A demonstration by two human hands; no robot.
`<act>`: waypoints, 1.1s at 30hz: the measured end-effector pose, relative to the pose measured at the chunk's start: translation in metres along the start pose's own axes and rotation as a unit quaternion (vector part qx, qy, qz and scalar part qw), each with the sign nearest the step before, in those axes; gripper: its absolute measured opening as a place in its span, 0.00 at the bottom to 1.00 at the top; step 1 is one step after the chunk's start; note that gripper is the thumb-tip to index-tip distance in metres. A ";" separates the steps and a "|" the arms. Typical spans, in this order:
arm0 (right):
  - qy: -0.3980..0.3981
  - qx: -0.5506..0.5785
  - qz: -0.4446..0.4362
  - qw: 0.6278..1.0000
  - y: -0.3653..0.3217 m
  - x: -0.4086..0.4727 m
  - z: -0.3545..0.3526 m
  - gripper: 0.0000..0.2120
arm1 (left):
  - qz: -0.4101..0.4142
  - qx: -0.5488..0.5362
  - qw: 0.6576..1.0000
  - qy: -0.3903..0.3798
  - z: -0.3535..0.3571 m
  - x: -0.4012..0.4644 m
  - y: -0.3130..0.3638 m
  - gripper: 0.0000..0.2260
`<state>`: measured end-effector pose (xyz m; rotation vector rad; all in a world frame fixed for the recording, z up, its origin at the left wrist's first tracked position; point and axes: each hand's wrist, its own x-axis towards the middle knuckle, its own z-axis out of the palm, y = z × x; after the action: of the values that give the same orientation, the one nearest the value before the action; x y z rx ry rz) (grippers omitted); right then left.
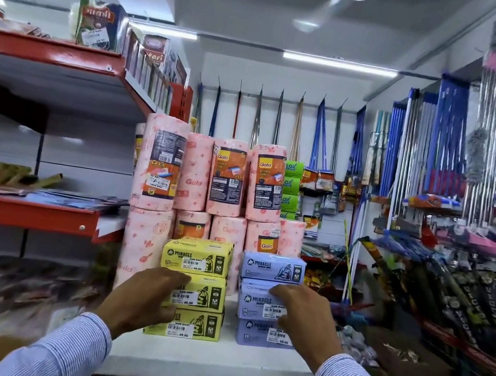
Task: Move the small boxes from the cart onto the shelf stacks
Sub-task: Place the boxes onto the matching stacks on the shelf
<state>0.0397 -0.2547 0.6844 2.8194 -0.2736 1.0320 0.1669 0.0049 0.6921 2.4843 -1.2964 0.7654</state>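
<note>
1. The left hand [143, 297] lies flat, fingers spread, against the front of the yellow stack [193, 289], apparently squaring its 3 Miracle garbage-bag boxes; it grips nothing.
2. The right hand [301, 315] presses the blue stack [268, 300] likewise, fingers over the middle of 3 boxes, closed on nothing.
3. Both stacks stand on the white shelf [214, 363], just before the pink Gala kitchen towel rolls [228, 178].
4. The cart is out of view; both edges of the picture are blurred.

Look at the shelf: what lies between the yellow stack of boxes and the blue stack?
Nothing: in the head view a bare strip of white shelf separates the yellow stack from the blue stack; pink towel rolls stand behind.
</note>
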 end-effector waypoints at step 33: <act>-0.029 0.005 -0.056 0.998 -0.037 -0.131 0.030 0.39 | 0.025 0.059 0.996 0.057 0.071 -0.110 0.064 0.37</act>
<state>-0.0318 -0.2074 0.5750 2.8408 -0.1155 0.9325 0.0876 0.0132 0.5710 2.4638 -1.3120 1.0078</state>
